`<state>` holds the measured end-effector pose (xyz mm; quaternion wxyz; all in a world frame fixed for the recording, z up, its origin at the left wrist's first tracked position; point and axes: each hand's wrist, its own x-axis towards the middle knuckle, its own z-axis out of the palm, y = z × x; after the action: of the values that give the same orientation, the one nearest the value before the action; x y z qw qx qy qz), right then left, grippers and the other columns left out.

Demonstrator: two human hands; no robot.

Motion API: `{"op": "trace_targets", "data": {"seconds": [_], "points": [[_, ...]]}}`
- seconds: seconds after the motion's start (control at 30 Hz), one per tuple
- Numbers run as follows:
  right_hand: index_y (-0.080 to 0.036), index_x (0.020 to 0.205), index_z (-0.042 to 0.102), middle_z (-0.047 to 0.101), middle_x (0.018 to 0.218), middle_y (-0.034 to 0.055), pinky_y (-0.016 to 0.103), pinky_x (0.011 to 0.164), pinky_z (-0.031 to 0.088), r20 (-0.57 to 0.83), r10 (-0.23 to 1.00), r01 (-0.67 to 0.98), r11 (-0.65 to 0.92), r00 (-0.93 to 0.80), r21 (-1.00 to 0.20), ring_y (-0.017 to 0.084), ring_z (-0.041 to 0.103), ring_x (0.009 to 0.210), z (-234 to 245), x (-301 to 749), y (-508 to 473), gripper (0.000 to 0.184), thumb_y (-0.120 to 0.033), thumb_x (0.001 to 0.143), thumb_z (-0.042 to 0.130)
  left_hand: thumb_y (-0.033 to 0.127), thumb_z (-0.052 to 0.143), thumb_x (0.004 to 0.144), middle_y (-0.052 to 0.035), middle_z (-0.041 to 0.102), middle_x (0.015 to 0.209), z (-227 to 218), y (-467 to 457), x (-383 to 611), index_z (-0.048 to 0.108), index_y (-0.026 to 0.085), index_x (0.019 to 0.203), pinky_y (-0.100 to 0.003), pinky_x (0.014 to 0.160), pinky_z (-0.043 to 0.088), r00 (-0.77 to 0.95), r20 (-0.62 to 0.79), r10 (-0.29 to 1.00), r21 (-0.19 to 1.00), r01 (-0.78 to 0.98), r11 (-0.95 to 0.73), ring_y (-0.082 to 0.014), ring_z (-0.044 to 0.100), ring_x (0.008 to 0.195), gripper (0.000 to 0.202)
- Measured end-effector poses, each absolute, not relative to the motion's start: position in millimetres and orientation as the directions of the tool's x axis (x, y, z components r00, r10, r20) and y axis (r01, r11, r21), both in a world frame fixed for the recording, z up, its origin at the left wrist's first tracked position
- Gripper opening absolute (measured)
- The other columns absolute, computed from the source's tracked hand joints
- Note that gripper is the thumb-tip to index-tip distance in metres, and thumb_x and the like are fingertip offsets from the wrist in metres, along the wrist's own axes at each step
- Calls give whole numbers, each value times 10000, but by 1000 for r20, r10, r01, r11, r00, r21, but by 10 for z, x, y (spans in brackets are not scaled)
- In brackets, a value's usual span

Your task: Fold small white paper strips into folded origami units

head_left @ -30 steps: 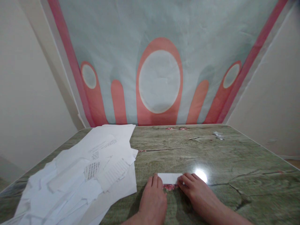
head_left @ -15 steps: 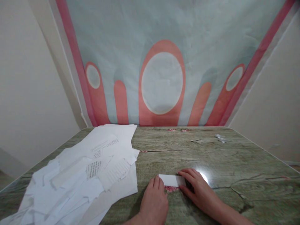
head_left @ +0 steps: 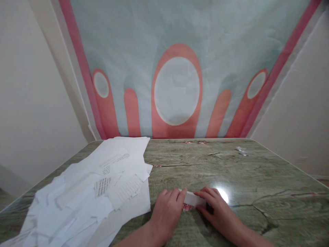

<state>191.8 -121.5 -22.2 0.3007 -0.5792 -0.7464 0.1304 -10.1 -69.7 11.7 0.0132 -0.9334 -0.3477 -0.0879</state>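
Observation:
A small folded strip of white paper (head_left: 191,199) lies between my two hands near the table's front. My left hand (head_left: 167,211) is closed over its left end, fingers bent and pressed together. At the other end, my right hand (head_left: 214,207) pinches the paper between thumb and fingers. Both ends of the strip are hidden under my fingers. Just below the paper, a reddish patch of the table's pattern shows.
A large heap of loose white paper sheets and scraps (head_left: 102,185), some printed, covers the left of the wood-patterned table (head_left: 177,175). Small crumpled silvery bits (head_left: 241,151) lie at the far right. Behind stands a patterned backdrop (head_left: 177,130).
My left hand has moved up and right, its fingers now over the paper's left end. The paper looks narrower and slightly tilted. My right hand has stayed nearly in place.

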Motion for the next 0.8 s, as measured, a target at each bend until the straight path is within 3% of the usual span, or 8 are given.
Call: {"op": "trace_targets", "data": {"seconds": [0.13, 0.4, 0.57, 0.7, 0.8], "points": [[-251, 1103, 561, 590, 954, 49, 343, 762, 449, 323, 923, 779, 358, -211, -514, 204, 524, 878, -193, 1864, -1246, 310, -123, 822, 531, 144, 488, 881, -47, 626, 1011, 46, -668, -118, 376, 215, 1298, -376, 771, 443, 755, 185, 629, 63, 630, -774, -214, 602, 897, 437], [-248, 1161, 523, 613, 974, 58, 337, 752, 438, 371, 863, 774, 484, -344, -409, 191, 549, 860, -219, 1796, -1301, 308, -145, 874, 476, 199, 539, 862, -6, 624, 942, 66, -669, -142, 518, 256, 1119, -302, 722, 403, 774, 240, 586, 183, 557, -810, -174, 579, 819, 264], [-224, 1157, 529, 629, 987, 74, 351, 760, 428, 363, 841, 745, 530, -401, -405, 200, 567, 857, -67, 1793, -1343, 298, -249, 860, 529, 209, 542, 854, 2, 614, 907, 85, -652, -157, 578, 240, 958, -277, 701, 387, 762, 209, 613, 244, 567, -787, -164, 557, 795, 115], [-232, 1144, 547, 639, 987, 77, 363, 782, 422, 365, 865, 752, 487, -345, -444, 198, 562, 867, 35, 1864, -1304, 294, -162, 894, 408, 190, 544, 843, -6, 612, 938, 83, -640, -157, 572, 234, 978, -284, 730, 386, 759, 199, 620, 281, 562, -778, -170, 551, 840, 145], [-249, 1137, 565, 635, 1030, 79, 360, 769, 429, 359, 845, 725, 528, -397, -441, 205, 549, 888, 8, 1951, -1240, 356, -105, 877, 370, 171, 548, 830, -8, 612, 936, 81, -631, -155, 571, 231, 982, -290, 742, 387, 755, 190, 628, 299, 565, -769, -172, 549, 845, 165]]}}
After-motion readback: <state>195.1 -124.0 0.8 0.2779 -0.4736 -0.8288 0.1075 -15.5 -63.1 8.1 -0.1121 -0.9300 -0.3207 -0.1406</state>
